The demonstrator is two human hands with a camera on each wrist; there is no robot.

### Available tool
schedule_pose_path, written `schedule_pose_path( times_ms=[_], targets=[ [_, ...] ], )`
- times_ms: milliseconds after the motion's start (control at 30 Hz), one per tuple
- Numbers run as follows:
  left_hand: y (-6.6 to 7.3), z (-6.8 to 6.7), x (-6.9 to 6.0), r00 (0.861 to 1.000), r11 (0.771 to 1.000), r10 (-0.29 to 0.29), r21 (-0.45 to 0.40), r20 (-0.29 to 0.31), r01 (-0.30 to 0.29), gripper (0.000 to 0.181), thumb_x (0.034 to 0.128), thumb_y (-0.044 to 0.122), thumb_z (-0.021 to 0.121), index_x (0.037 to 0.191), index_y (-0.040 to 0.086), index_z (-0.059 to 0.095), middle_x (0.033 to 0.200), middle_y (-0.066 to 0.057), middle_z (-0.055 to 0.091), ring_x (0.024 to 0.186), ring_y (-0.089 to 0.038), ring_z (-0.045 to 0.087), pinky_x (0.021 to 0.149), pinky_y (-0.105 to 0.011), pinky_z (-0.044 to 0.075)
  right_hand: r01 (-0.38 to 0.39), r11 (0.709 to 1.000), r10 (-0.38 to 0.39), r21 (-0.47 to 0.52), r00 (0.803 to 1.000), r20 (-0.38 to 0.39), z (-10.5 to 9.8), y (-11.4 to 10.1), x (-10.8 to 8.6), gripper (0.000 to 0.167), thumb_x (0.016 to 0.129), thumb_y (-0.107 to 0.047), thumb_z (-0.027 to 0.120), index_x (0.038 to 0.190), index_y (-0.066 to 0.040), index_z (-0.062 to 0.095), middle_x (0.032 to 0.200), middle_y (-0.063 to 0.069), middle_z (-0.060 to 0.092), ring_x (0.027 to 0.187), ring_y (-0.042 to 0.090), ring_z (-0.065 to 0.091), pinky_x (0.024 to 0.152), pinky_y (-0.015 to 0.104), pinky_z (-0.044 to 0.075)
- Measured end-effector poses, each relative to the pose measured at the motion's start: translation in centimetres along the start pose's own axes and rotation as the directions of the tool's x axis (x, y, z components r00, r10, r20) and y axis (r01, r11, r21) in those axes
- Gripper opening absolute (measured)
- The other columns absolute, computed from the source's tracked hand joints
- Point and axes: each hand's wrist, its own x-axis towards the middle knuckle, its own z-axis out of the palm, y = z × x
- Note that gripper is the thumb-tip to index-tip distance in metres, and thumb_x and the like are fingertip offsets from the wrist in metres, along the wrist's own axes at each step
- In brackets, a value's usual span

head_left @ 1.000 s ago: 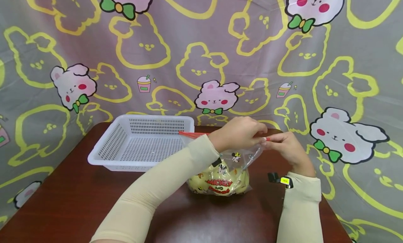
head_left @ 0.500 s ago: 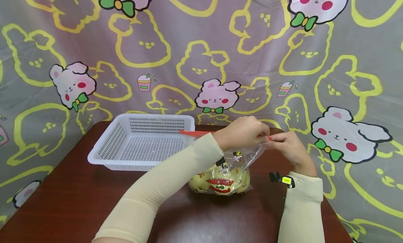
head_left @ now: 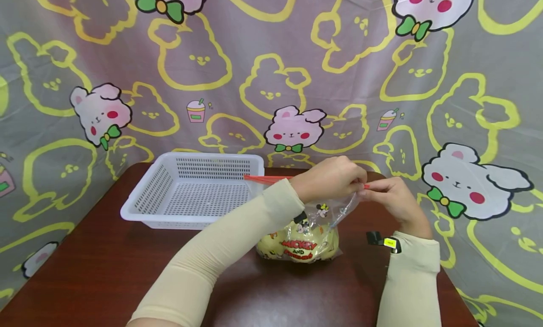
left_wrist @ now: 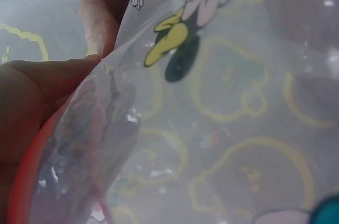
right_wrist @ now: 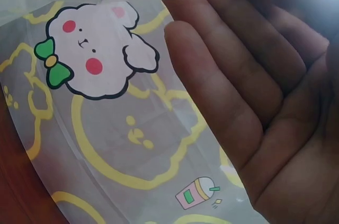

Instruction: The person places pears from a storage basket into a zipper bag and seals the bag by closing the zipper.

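Observation:
A clear plastic bag (head_left: 299, 246) printed "Mickey and Friends" stands on the table with something pale yellow bunched inside its lower part. Along its top runs a red zip strip (head_left: 267, 179). My left hand (head_left: 330, 178) reaches across the front of the bag and pinches the strip near the right end. Just right of it, my right hand (head_left: 396, 203) grips the bag's top right corner between thumb and finger. Up close in the left wrist view, the left fingers meet the right ones at the bag's edge. The right hand's other fingers (right_wrist: 212, 86) curve loosely below the film.
A white perforated plastic basket (head_left: 169, 218) stands behind and left of the bag, close to its strip. The dark reddish table (head_left: 106, 280) runs up to a cartoon-patterned cloth backdrop (head_left: 237, 49) at the back and sides.
Both hands have shifted slightly right along the bag's top edge, still pinching it. The view has moved a little; the basket stays in place.

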Motion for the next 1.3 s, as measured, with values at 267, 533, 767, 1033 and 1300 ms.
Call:
schedule_pose_path(
  times_ms=[267,533,767,1033,1300],
  targets=[
    [0.00,-0.01,0.17,1.000,1.000,0.013,0.006,-0.009,-0.013,0.013,0.0949,0.016,0.063,0.084,0.016,0.071,0.069,0.011,0.059,0.062,-0.004,0.050,0.060,-0.017,0.040,0.050,0.991,-0.040,0.124,0.996,-0.077,-0.29,-0.10,-0.40,0.018,0.089,0.015,0.059,0.100,0.010,0.072,0.085,0.001,0.074,0.077,0.016,0.070,0.073,0.023,0.054],
    [0.04,-0.22,0.08,1.000,1.000,0.016,-0.013,-0.009,-0.017,0.015,0.0945,0.015,0.063,0.080,0.015,0.067,0.066,0.008,0.056,0.060,-0.005,0.047,0.058,-0.017,0.038,0.058,0.998,-0.057,0.002,0.992,-0.113,-0.22,-0.18,-0.36,0.015,0.089,0.011,0.062,0.102,0.013,0.070,0.087,-0.003,0.073,0.080,0.011,0.068,0.073,0.020,0.053],
    [-0.07,-0.13,-0.09,1.000,1.000,0.021,-0.021,0.001,-0.021,0.014,0.0950,0.016,0.063,0.084,0.015,0.070,0.069,0.010,0.059,0.061,-0.003,0.050,0.060,-0.016,0.040,0.081,0.996,-0.086,-0.045,0.990,-0.116,-0.05,-0.05,-0.37,0.014,0.087,0.013,0.064,0.099,0.015,0.069,0.088,-0.003,0.073,0.081,0.011,0.067,0.073,0.021,0.053],
    [-0.22,-0.22,-0.42,1.000,0.999,0.016,-0.046,0.001,-0.016,0.020,0.0959,0.014,0.060,0.077,0.016,0.065,0.063,0.007,0.052,0.057,-0.005,0.044,0.056,-0.018,0.036,0.071,0.996,-0.078,-0.059,0.990,-0.114,0.03,-0.13,-0.34,0.014,0.088,0.009,0.065,0.099,0.014,0.070,0.087,0.000,0.074,0.080,0.013,0.068,0.073,0.022,0.053],
    [-0.49,-0.53,-0.45,1.000,0.994,-0.012,-0.105,0.017,0.014,0.014,0.0952,0.012,0.061,0.089,0.015,0.074,0.077,0.012,0.063,0.066,-0.002,0.054,0.062,-0.016,0.043,0.057,0.997,-0.063,-0.049,0.991,-0.119,-0.03,-0.23,-0.22,0.014,0.089,0.008,0.064,0.100,0.014,0.070,0.087,0.001,0.074,0.080,0.013,0.068,0.074,0.022,0.053]
  ],
)
